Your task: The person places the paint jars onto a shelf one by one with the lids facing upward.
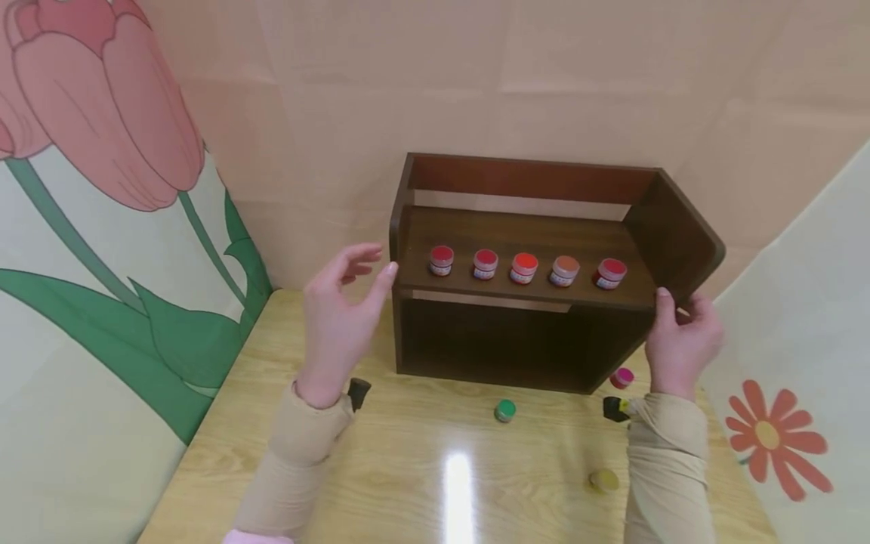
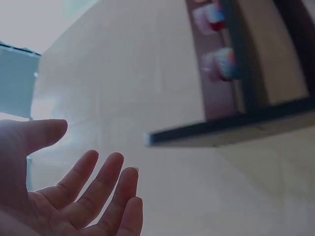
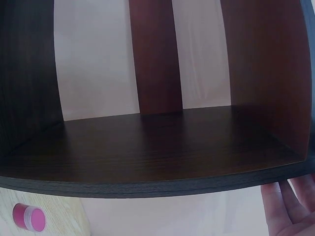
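A dark brown two-tier shelf (image 1: pixel 516 227) stands against the back cloth. Along its upper board sit several small paint jars with lids in reds and orange-brown, among them a bright red jar (image 1: pixel 524 268). My left hand (image 1: pixel 343 313) is beside the shelf's left side panel, thumb and fingers spread. In the left wrist view, a gap shows between the left fingers (image 2: pixel 106 184) and the panel. My right hand (image 1: pixel 685 340) grips the right side panel, thumb at the front edge and fingers on the outer face. Part of those fingers (image 3: pixel 278 209) is hidden behind the panel.
On the wooden table (image 1: pixel 381 468) in front of the shelf are a green jar (image 1: pixel 505 410) and a yellow jar (image 1: pixel 603 480) near the right forearm. A magenta jar (image 1: pixel 621 378) stands by the shelf's lower right corner. Printed cloth (image 1: pixel 102 249) walls both sides.
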Demonstrator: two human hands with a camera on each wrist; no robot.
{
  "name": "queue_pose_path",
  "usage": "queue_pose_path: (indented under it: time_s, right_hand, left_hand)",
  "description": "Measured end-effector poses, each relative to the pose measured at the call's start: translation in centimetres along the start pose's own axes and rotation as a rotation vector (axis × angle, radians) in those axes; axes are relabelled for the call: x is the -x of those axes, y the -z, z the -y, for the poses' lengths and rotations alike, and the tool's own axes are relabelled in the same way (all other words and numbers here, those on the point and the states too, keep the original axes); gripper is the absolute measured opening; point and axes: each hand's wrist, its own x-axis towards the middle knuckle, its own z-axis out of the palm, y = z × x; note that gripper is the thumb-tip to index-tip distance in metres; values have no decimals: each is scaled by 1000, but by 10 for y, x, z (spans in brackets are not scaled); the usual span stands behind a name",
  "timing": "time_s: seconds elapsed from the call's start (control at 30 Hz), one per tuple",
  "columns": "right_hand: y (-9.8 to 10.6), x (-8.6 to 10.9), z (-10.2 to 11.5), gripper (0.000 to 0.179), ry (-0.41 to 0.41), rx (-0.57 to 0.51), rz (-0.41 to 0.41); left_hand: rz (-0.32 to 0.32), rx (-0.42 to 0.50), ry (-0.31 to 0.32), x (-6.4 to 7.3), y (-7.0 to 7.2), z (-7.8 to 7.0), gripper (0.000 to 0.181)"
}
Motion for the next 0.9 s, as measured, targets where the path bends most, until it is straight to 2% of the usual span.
queue_pose_path:
  time_s: [0.23, 0.33, 0.4, 0.53, 0.9]
  right_hand:
    - [-2, 0, 0, 42, 5, 16, 11]
    - [-2, -1, 0, 43, 6, 16, 10]
    - [-1, -1, -1, 42, 5, 13, 8]
    - [0, -1, -1, 39, 0, 1, -1]
    - [1, 0, -1, 35, -7, -17, -4]
  left_hand:
    - [0, -80, 183, 39, 21, 46, 29]
    - [25, -101, 220, 54, 23, 62, 29]
    - [44, -115, 225, 59, 22, 70, 29]
    - [79, -117, 222, 55, 13, 74, 34]
    - [168, -64, 236, 15, -24, 74, 47]
